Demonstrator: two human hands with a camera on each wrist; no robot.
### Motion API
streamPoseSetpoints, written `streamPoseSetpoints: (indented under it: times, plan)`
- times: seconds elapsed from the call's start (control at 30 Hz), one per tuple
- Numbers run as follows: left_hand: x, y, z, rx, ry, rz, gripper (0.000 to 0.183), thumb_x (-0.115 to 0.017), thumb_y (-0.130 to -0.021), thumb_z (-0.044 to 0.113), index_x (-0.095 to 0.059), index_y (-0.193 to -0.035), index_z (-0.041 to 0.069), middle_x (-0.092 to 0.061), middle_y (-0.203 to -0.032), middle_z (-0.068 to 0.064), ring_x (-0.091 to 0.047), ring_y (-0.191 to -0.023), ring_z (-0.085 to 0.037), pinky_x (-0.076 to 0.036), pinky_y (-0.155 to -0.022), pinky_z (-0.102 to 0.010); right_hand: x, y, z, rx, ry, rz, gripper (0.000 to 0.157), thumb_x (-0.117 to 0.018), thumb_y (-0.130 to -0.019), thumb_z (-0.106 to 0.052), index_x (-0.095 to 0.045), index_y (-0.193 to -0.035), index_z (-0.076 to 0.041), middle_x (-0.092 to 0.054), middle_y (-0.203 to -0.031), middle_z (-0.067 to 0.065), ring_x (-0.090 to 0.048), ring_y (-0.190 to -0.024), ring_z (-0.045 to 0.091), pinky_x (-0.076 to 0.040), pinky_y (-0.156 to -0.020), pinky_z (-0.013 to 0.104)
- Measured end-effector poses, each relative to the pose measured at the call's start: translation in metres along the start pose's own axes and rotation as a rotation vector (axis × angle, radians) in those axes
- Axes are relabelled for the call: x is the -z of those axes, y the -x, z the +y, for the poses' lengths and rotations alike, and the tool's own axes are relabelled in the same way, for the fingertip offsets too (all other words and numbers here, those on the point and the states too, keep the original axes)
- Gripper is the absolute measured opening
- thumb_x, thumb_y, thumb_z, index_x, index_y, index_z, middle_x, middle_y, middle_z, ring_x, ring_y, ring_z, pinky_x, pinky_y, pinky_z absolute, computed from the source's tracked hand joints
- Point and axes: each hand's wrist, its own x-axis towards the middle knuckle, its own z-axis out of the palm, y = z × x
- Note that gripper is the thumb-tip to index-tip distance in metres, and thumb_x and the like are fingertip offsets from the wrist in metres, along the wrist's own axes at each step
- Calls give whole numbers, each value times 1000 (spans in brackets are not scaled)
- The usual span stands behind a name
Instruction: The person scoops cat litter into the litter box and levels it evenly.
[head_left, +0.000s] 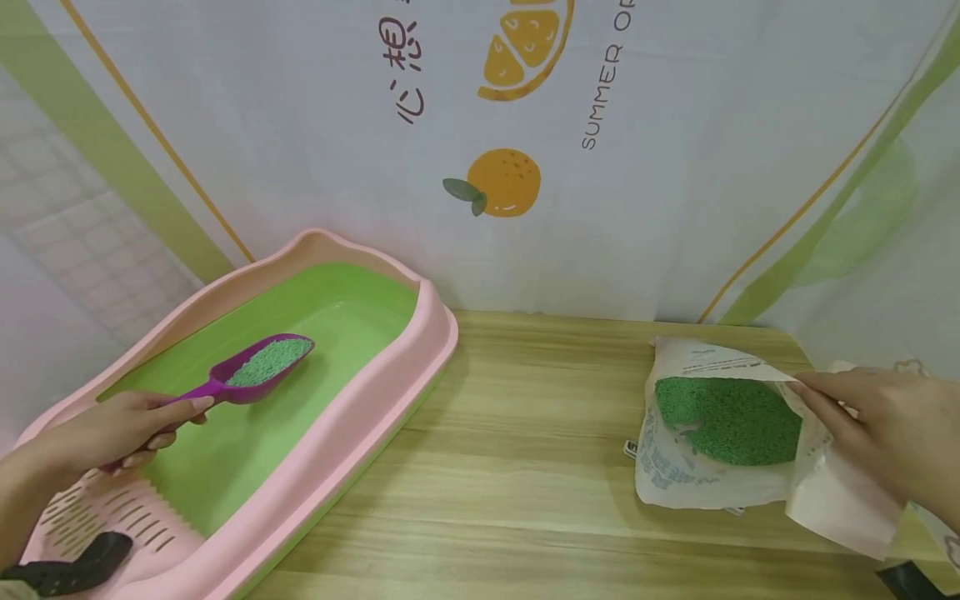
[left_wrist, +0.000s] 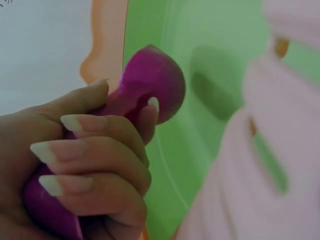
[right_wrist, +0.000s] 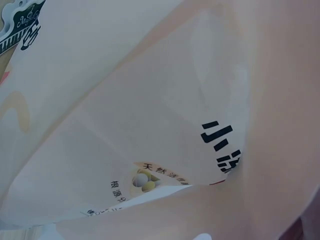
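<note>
1. Nearest: pale wood-grain tabletop (head_left: 525, 467); pink-and-green litter tray (head_left: 352, 417) at left, slotted pink panel (head_left: 138, 533) at its near end.
2. Left hand (head_left: 123, 429) over the tray, fingers curled round the handle of a purple scoop (head_left: 255, 393). Scoop's bowl lies just beyond the fingers, above the green basin (head_left: 352, 333), filled with pale green granules (head_left: 270, 362).
3. Right hand (head_left: 888, 421), well apart, pinches the mouth edge of a white litter bag (head_left: 720, 492). Bag rests on the tabletop, left of that hand; darker granules (head_left: 738, 421) inside.
4. Far: white cloth backdrop (head_left: 337, 167), orange-fruit print (head_left: 504, 183), lettering (head_left: 609, 83), green stripes (head_left: 114, 158).
</note>
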Motion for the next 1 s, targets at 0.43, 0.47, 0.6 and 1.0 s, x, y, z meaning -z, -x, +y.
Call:
streamPoseSetpoints:
  times: [0.43, 0.47, 0.6, 1.0]
  plan:
    - [4, -7, -1, 35, -1, -65, 58, -34, -111, 36, -51, -129, -16, -38, -66, 10, -34, -48, -2, -32, -42, -20, 1, 2, 0, -2, 4, -21, 82, -28, -103, -66, -80, -82, -6, -70, -62, 10, -53, -42, 27, -21, -37, 23]
    - [5, -8, -1, 35, -9, -72, 59, -34, -111, 37, -51, -130, -16, -38, -66, 10, -33, -48, -2, -32, -42, -20, 1, 2, 0, -5, 6, -28, 80, -29, -104, -64, -80, -82, -7, -69, -61, 9, -52, -41, 25, -21, -37, 23]
    - [5, -10, -2, 44, -16, -95, 61, -35, -110, 39, -50, -132, -16, -39, -66, 10, -34, -48, -2, -32, -43, -18, 1, 1, 0, 2, 14, -37, 80, -29, -104, -64, -80, -82, -7, -67, -58, 5, -49, -39, 18, -21, -37, 22]
    - [15, -15, 2, 82, -4, -144, 65, -38, -110, 40, -44, -136, -19, -38, -64, 9, -31, -48, -3, -33, -44, -18, 2, 1, -2, -13, 22, -33, 81, -27, -104, -65, -80, -82, -8, -71, -63, 10, -51, -39, 23, -19, -37, 23]
